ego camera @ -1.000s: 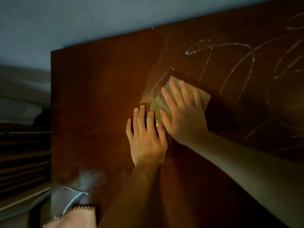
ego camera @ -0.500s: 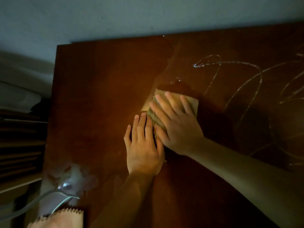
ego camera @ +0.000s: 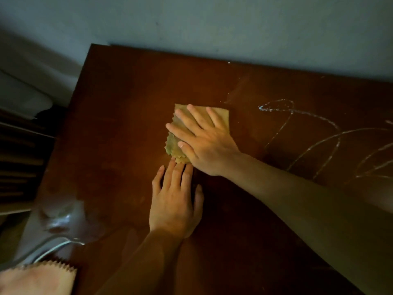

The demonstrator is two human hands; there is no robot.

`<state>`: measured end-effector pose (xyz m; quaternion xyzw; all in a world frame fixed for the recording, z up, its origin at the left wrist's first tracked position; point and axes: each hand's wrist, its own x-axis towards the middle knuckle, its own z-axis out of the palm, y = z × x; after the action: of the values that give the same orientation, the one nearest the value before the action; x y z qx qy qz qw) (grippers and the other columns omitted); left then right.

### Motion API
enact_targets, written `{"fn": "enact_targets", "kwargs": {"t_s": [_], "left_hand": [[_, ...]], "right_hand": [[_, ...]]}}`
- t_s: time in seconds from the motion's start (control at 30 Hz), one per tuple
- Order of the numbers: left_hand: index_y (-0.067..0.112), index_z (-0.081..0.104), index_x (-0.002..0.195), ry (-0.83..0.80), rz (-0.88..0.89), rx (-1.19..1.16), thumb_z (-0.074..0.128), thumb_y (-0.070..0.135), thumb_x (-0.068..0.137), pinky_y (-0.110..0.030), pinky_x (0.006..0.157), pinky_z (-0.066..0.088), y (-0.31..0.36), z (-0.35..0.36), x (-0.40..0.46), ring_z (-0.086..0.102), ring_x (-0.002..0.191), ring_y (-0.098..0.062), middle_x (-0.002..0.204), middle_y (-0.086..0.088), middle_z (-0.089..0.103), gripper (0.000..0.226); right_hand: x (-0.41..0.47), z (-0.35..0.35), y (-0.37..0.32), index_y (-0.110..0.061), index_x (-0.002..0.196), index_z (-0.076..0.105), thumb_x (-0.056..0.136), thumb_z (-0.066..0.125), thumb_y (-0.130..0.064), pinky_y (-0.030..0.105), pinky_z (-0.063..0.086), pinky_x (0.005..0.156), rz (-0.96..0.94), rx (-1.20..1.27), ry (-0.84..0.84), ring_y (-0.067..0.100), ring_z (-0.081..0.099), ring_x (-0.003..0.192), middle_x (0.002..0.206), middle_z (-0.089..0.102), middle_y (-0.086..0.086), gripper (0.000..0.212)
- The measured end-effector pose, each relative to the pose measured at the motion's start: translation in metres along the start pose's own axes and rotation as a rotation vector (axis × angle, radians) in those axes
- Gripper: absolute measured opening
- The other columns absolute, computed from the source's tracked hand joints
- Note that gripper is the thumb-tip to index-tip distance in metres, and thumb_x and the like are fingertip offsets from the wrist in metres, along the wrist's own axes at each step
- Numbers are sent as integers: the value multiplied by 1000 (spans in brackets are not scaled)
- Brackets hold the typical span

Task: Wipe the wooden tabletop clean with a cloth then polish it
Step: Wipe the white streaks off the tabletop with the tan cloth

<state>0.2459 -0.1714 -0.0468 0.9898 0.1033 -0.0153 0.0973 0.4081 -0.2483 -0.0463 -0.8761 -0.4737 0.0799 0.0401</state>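
The worktop (ego camera: 119, 116) was a dark reddish-brown wooden surface, dimly lit, with its far edge against a pale wall (ego camera: 212, 24).

The cloth (ego camera: 176, 143) was a folded tan piece with zigzag-cut edges. It lay flat on the worktop, near the middle of the visible surface and toward the far edge.

The right hand (ego camera: 204, 141) rested palm down on top of the cloth. Its fingers (ego camera: 197, 116) were spread and extended flat, pointing toward the far left. The hand pressed on the cloth; it did not pinch or curl around it. The thumb lay along the cloth's near left portion.

The left hand (ego camera: 174, 207) lay palm down directly on the bare wood, just nearer than the cloth. Its fingers were straight and held close together. The fingertips reached the cloth's near zigzag edge, and the hand gripped nothing.

To the right of the cloth, thin pale lines of liquid (ego camera: 282, 105) looped and streaked across the worktop surface.

At the near left corner, a second cloth (ego camera: 36, 279), pinkish with a zigzag edge, was partly in view. Beside it a translucent plastic object (ego camera: 57, 226) was too blurred to identify.
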Motion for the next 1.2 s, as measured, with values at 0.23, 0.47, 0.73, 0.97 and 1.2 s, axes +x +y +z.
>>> {"fn": "enact_targets", "kwargs": {"t_s": [0.23,0.47,0.73,0.97,1.2], "left_hand": [[8,43,147,16,1,-38,35,41,100,-46,120,20,-2,3,0,25,150,-25,157,-10,38,57],[8,42,147,-27,4,-26,35,41,100,-45,121,17,-2,1,1,23,151,-25,157,-11,38,59],[7,44,146,-28,13,-20,33,42,100,-49,118,21,-4,2,3,25,150,-27,157,-12,37,59],[6,45,146,-50,10,6,34,43,99,-48,119,19,-3,1,4,25,150,-26,157,-13,38,61],[7,41,146,-42,25,5,35,43,97,-49,118,19,-4,4,3,25,150,-26,157,-13,37,61]], "right_hand": [[7,-6,64,-37,162,19,106,17,-53,53,5,127,242,29,15,25,4,159,173,8,0,59],[-7,3,20,-31,163,17,105,16,-52,56,6,126,272,8,33,29,6,159,172,11,4,62],[16,-4,65,-22,163,19,103,17,-55,52,7,127,197,22,24,24,9,158,171,15,2,69],[72,-22,108,-25,164,9,107,17,-52,50,-3,126,433,49,28,24,2,159,173,6,2,64],[-33,6,9,-19,163,22,106,19,-52,55,12,126,339,31,65,28,9,158,171,18,7,66]]}}
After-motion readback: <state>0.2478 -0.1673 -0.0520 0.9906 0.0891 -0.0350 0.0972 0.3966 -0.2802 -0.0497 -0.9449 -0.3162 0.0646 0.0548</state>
